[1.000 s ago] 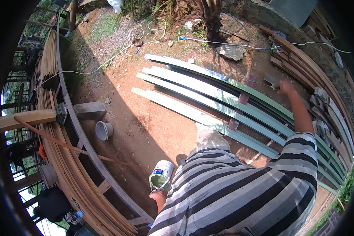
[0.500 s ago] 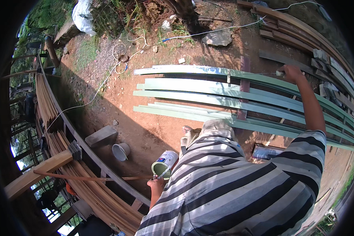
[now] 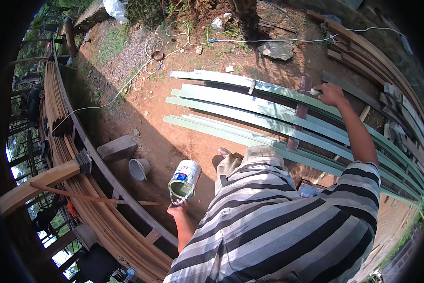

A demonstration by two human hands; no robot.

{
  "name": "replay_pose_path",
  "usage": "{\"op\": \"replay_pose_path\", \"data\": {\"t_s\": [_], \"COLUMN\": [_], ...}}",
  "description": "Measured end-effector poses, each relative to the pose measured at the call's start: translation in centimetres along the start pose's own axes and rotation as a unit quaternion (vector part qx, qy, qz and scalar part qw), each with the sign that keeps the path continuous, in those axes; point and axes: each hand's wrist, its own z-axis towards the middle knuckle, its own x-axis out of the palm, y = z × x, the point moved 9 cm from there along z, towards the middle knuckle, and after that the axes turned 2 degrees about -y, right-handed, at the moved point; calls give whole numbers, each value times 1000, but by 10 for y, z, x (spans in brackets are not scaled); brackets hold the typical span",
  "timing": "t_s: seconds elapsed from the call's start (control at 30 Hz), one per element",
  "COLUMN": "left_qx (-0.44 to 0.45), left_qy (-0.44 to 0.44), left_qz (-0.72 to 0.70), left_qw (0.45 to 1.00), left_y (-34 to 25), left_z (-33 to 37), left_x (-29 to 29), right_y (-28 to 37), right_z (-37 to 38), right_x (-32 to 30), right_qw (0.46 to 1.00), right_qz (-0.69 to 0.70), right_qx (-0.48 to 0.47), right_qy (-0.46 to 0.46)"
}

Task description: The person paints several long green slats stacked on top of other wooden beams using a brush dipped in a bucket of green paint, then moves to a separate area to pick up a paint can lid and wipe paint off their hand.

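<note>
My right hand (image 3: 331,95) is closed around the handle of a paint roller (image 3: 252,87), its thin metal rod reaching leftward. The small roller head rests on the farthest of several long planks (image 3: 268,109), which are coated pale green and look wet and shiny in the sun. Low on the left, my left hand (image 3: 177,207) grips the wire handle of a paint bucket (image 3: 185,173). This white bucket hangs tilted, its mouth toward me, and pale green paint shows inside.
Crosswise brown supports (image 3: 301,111) carry the planks. A white pail (image 3: 139,169) and a concrete block (image 3: 117,147) stand on the dirt at left. Beyond a long curved beam (image 3: 99,165) lies stacked timber (image 3: 99,212). A pale hose (image 3: 127,94) crosses the ground; more boards (image 3: 358,52) lie far right.
My right hand has moved left, sliding the roller along the far plank. The bucket in my left hand has swung outward, away from my body. The whole view has shifted slightly.
</note>
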Motion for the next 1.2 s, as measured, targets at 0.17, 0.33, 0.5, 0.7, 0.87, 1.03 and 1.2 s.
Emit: {"op": "replay_pose_path", "data": {"t_s": [0.17, 0.33, 0.5, 0.7, 0.87, 1.03, 1.2], "left_qx": [-72, -105, -113, -104, -102, -89, -66], "left_qy": [-45, -21, -31, -24, 4, 4, -18], "left_qz": [-59, 102, 52, 2, -45, -77, -82], "left_qw": [995, 989, 992, 994, 994, 993, 994], "left_y": [37, 75, 86, 91, 102, 88, 74], "left_z": [60, 89, 66, 38, 22, 32, 28], "left_x": [-62, -106, -127, -148, -139, -116, -103], "right_y": [-61, -124, -82, 30, 109, 194, 259], "right_z": [-57, -78, -28, 47, 100, 128, 173], "right_x": [-33, -9, 11, -8, 6, -11, 10], "right_qw": [998, 994, 996, 998, 997, 994, 977], "right_qz": [-8, -53, -49, -63, -37, -47, -69], "right_qx": [59, 92, 76, 8, -41, -95, -145], "right_qy": [12, 19, 19, 4, -62, -30, -142]}}
